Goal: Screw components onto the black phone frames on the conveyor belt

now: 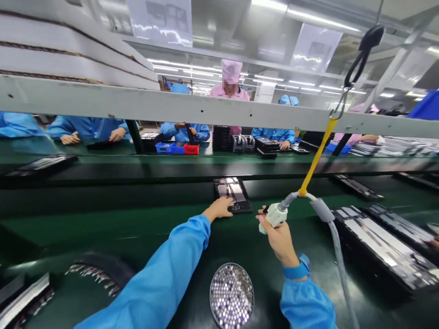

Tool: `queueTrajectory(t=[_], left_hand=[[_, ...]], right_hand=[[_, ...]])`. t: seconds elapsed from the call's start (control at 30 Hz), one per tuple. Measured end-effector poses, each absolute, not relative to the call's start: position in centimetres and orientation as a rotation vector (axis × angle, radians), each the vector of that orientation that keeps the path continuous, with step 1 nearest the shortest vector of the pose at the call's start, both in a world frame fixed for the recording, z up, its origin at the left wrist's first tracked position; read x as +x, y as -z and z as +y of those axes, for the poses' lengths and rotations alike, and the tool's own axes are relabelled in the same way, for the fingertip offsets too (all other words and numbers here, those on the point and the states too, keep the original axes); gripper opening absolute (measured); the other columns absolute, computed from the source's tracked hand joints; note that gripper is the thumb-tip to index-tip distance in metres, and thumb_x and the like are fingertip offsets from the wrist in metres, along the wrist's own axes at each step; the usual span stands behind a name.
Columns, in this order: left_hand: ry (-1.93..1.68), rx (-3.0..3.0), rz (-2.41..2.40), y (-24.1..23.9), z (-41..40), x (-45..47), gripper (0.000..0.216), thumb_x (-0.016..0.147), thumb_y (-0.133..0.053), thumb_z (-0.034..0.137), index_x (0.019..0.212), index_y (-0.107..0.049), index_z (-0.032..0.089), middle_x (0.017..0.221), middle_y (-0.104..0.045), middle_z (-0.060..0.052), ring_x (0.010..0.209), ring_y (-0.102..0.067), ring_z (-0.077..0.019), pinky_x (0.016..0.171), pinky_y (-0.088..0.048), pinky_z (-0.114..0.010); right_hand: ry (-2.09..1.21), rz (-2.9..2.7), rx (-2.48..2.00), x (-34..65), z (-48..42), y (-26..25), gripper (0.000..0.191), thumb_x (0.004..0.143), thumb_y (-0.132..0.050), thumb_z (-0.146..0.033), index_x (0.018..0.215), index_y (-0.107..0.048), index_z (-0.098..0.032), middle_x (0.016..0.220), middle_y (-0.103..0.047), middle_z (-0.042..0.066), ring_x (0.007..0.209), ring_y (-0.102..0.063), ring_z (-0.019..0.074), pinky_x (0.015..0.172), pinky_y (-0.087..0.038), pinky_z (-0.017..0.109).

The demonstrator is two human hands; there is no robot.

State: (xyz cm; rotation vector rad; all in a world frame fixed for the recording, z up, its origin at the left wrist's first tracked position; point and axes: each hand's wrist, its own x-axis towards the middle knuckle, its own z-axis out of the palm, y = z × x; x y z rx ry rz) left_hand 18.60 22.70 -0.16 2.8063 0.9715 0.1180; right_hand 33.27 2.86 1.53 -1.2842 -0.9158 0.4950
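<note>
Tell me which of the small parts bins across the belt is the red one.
The red bin is the rightmost of the three in the row on the far side of the conveyor; the two blue bins sit directly to its left.

A single head-worn camera is looking forward and down, close over the green workbench (103, 228), facing co-workers opposite.

A flat black tray (232, 193) carrying pale rectangular panels lies at the near edge of the dark conveyor belt, its long side running away from the viewer. A white handheld tool (274, 214) (hose trailing from its rear, yellow cord rising overhead) is tilted just right of the tray.
</note>
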Motion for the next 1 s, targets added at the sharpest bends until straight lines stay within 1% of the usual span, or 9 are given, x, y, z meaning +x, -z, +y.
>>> queueTrajectory(t=[0.2,0.3,0.43,0.5,0.63,0.73,0.83,0.93,1.0], left_hand=[[-0.141,2.855,1.120,-1.8,21.4,15.5,0.041,0.097,-0.064,0.038,0.132,-0.056,0.018,0.134,-0.058,-0.011,0.116,-0.061,-0.0259,0.096,-0.055,-0.049],[-0.216,2.859,1.272,-3.2,18.3,10.5,0.039,0.096,-0.062,0.024,0.134,-0.056,0.018,0.136,-0.058,-0.012,0.122,-0.059,-0.0272,0.101,-0.053,-0.049],[-0.273,2.899,1.404,-4.2,9.5,0.7,0.057,0.082,-0.049,-0.002,0.136,-0.057,0.014,0.142,-0.056,-0.018,0.136,-0.051,-0.0324,0.110,-0.049,-0.048],[-0.320,2.938,1.445,-3.7,3.6,-4.1,0.062,0.077,-0.046,-0.003,0.137,-0.056,0.011,0.142,-0.056,-0.020,0.137,-0.050,-0.0354,0.110,-0.048,-0.049],[-0.659,3.171,1.452,-1.0,-7.8,-10.0,0.066,0.084,-0.038,0.000,0.148,-0.045,0.015,0.145,-0.055,-0.018,0.141,-0.046,-0.0345,0.114,-0.041,-0.048],[-0.563,3.166,1.438,1.4,-13.2,-11.3,0.059,0.090,-0.044,0.009,0.148,-0.046,0.020,0.146,-0.056,-0.014,0.145,-0.041,-0.0318,0.121,-0.031,-0.044],[-0.506,3.140,1.282,2.8,-15.0,-11.2,0.048,0.089,-0.060,0.036,0.136,-0.057,0.026,0.144,-0.058,-0.011,0.141,-0.046,-0.0328,0.124,-0.026,-0.048],[-0.423,3.070,1.035,2.3,-13.7,-10.6,0.055,0.076,-0.070,0.061,0.121,-0.067,0.029,0.141,-0.061,-0.010,0.134,-0.052,-0.0392,0.119,-0.033,-0.060],[-0.321,2.972,1.019,0.9,-11.1,-9.9,0.056,0.075,-0.071,0.062,0.119,-0.067,0.027,0.140,-0.061,-0.012,0.135,-0.051,-0.0414,0.112,-0.041,-0.063]], right_hand=[[-0.498,-0.850,-1.272,33.9,2.4,-2.4,0.043,0.071,-0.079,-0.053,0.089,-0.069,-0.016,0.083,-0.070,0.007,0.070,-0.063,0.0187,0.063,-0.051,0.032],[-0.495,-0.831,-1.257,33.8,2.3,-2.8,0.036,0.069,-0.079,-0.048,0.083,-0.068,-0.016,0.078,-0.068,0.005,0.068,-0.061,0.0173,0.062,-0.049,0.031],[-0.495,-0.823,-1.222,33.5,2.2,-2.8,0.027,0.069,-0.078,-0.039,0.080,-0.067,-0.016,0.074,-0.067,0.003,0.067,-0.061,0.0171,0.062,-0.049,0.030],[-0.495,-0.823,-1.209,33.2,2.1,-2.8,0.022,0.068,-0.076,-0.033,0.080,-0.067,-0.017,0.072,-0.066,0.002,0.067,-0.062,0.0171,0.061,-0.049,0.030],[-0.453,-0.828,-1.158,32.2,1.7,-3.3,0.023,0.064,-0.069,-0.022,0.086,-0.068,-0.016,0.062,-0.063,-0.001,0.057,-0.059,0.0158,0.055,-0.048,0.029],[-0.445,-0.804,-1.131,31.2,1.6,-4.1,0.023,0.062,-0.072,-0.021,0.084,-0.066,-0.016,0.057,-0.060,-0.003,0.049,-0.056,0.0147,0.048,-0.047,0.028],[-0.468,-0.818,-1.140,30.1,1.3,-4.9,0.025,0.062,-0.077,-0.023,0.084,-0.066,-0.016,0.056,-0.059,-0.004,0.048,-0.056,0.0140,0.047,-0.047,0.028],[-0.512,-0.856,-1.118,29.2,1.0,-5.2,0.025,0.063,-0.077,-0.021,0.085,-0.065,-0.017,0.056,-0.059,-0.004,0.048,-0.057,0.0138,0.048,-0.048,0.028],[-0.532,-0.866,-1.097,28.7,0.8,-5.2,0.024,0.064,-0.076,-0.019,0.084,-0.065,-0.016,0.056,-0.059,-0.004,0.048,-0.057,0.0140,0.048,-0.049,0.028]])
